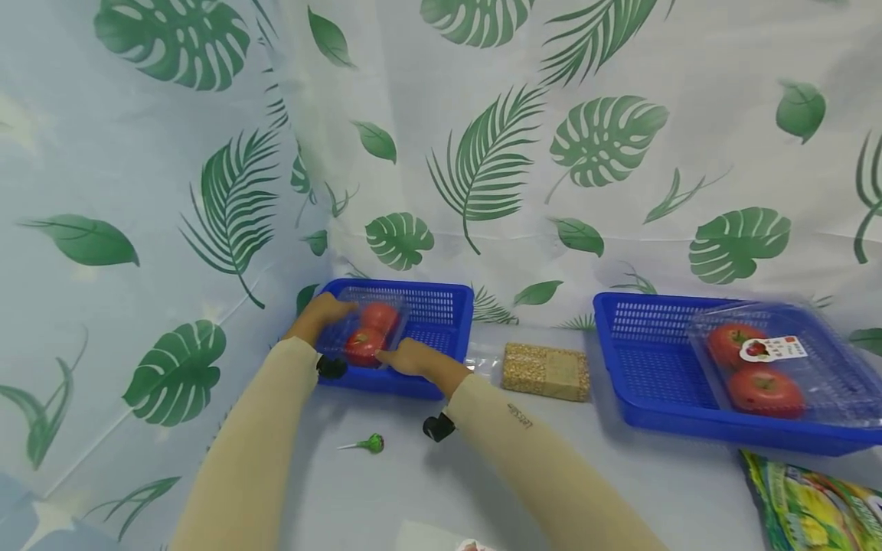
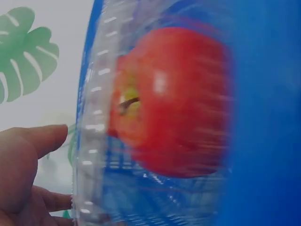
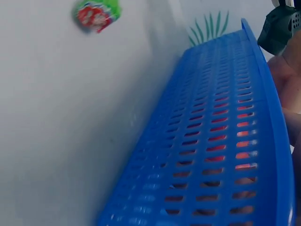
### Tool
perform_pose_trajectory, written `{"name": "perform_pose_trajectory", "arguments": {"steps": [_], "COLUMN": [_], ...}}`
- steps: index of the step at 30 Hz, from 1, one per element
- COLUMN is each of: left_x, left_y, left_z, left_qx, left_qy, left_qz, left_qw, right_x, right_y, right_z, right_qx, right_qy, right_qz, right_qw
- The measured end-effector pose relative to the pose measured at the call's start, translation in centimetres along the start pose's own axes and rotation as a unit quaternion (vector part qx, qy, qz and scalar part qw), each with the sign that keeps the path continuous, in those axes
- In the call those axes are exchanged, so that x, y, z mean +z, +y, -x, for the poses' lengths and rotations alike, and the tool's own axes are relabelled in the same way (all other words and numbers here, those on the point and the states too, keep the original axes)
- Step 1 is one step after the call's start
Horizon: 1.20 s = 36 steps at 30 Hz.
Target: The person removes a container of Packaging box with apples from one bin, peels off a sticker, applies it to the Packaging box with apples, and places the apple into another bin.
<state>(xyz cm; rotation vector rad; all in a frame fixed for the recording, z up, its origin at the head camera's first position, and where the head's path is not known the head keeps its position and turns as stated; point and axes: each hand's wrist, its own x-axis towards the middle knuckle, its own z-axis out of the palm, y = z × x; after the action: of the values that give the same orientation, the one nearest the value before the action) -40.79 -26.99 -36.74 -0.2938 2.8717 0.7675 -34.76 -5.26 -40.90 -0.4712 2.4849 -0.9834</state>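
A clear box (image 1: 338, 332) with two red fruits (image 1: 379, 316) is at the left end of the left basket (image 1: 436, 304); the left hand (image 1: 324, 314) has its fingers loosely extended at the box's left edge, thumb apart; the right hand (image 1: 420, 358) is at its near right corner, its grasp impossible to tell; a lollipop (image 1: 374, 443) lies nearer on the surface (image 1: 331, 505); a grain pack (image 1: 544, 373) lies right of the basket.
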Motion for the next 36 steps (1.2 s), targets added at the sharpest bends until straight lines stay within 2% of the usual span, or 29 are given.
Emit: {"name": "perform_pose_trajectory", "arguments": {"steps": [4,7,14,19,23,26,28,31,36], "left_x": [-0.5,-0.7,-1.0,-1.7,-2.4,-2.8,-2.9,-2.8,-2.9], "left_y": [0.0,-0.2,-0.7,-1.1,-0.8,-0.4,-0.4,-0.3,0.2], "left_z": [-0.1,-0.3,-0.1,0.2,0.5,1.0,1.2,1.4,2.1], "left_qx": [0.013,0.013,-0.021,-0.003,-0.012,-0.016,-0.012,-0.005,0.004], "left_qy": [0.0,-0.001,-0.03,-0.053,-0.081,-0.095,-0.1,-0.11,-0.13], "left_qz": [-0.01,-0.004,0.081,0.152,0.202,0.21,0.208,0.212,0.236], "left_qw": [0.9999,0.9999,0.996,0.9869,0.976,0.9729,0.9729,0.971,0.9629], "right_x": [0.0,0.1,-0.4,-1.0,-2.0,-2.9,-3.5,-4.3,-5.6], "right_y": [-0.4,-0.3,-0.1,0.1,0.7,0.9,1.0,1.2,1.7], "right_z": [-0.4,-0.4,0.4,0.6,0.7,1.1,1.3,1.7,2.4], "right_qx": [-0.023,-0.014,0.007,0.021,0.024,0.015,0.007,0.004,-0.004], "right_qy": [-0.015,-0.021,-0.018,-0.007,0.001,-0.009,-0.021,-0.029,-0.02], "right_qz": [-0.059,-0.102,-0.194,-0.243,-0.285,-0.314,-0.337,-0.356,-0.362], "right_qw": [0.9979,0.9945,0.9807,0.9697,0.9582,0.9492,0.9411,0.934,0.9321]}}
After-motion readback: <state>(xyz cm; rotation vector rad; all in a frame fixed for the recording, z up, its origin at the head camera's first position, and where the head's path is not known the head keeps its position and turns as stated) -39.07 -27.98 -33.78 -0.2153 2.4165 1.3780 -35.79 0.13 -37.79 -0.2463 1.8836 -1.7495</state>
